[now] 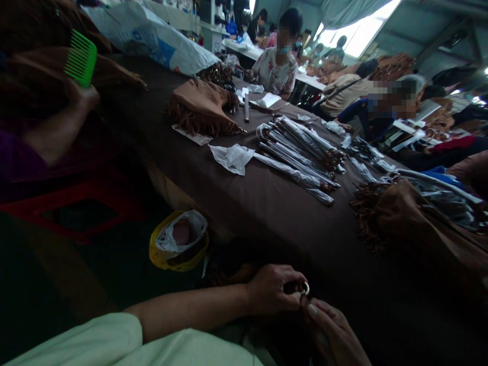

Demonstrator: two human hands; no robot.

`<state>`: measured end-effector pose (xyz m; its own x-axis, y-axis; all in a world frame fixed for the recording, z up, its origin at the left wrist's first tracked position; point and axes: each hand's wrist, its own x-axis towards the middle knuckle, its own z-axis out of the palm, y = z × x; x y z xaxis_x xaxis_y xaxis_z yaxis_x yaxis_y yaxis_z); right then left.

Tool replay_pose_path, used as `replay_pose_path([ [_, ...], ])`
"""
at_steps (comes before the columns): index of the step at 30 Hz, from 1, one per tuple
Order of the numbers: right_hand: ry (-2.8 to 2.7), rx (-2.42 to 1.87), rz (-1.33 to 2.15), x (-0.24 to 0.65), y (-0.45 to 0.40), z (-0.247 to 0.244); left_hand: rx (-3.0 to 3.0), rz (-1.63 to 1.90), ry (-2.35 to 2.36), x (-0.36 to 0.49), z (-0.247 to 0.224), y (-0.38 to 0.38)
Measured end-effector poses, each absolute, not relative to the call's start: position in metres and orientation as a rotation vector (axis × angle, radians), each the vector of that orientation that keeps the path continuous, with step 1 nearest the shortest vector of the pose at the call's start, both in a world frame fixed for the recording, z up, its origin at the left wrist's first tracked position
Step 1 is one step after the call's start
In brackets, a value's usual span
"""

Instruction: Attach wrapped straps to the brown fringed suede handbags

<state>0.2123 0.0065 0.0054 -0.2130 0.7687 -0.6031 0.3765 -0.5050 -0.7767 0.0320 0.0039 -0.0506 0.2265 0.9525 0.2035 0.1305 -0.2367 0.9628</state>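
Ring (305,288) pinched in left fingers (294,301), right hand (331,333) just below.

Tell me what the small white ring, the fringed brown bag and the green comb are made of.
The small white ring, at the left hand's fingertips, has a glossy shine, perhaps plastic. The fringed brown bag looks like matte suede or imitation suede, going by its soft folds and cut fringe. The green comb looks like shiny moulded plastic.
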Motion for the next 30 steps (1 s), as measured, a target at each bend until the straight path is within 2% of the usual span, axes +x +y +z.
replay_pose_path([
  [6,-1.298,-1.722,1.812,0.21,0.006,0.002,1.597,1.148,1.055,0.032,-0.054,0.006],
  [20,-1.147,-1.76,1.575,0.231,0.005,-0.025,1.766,1.208,0.935,0.026,-0.067,0.007],
  [30,-1.21,-1.807,1.647,0.232,-0.004,-0.018,1.771,1.195,0.877,0.035,-0.071,0.006],
])
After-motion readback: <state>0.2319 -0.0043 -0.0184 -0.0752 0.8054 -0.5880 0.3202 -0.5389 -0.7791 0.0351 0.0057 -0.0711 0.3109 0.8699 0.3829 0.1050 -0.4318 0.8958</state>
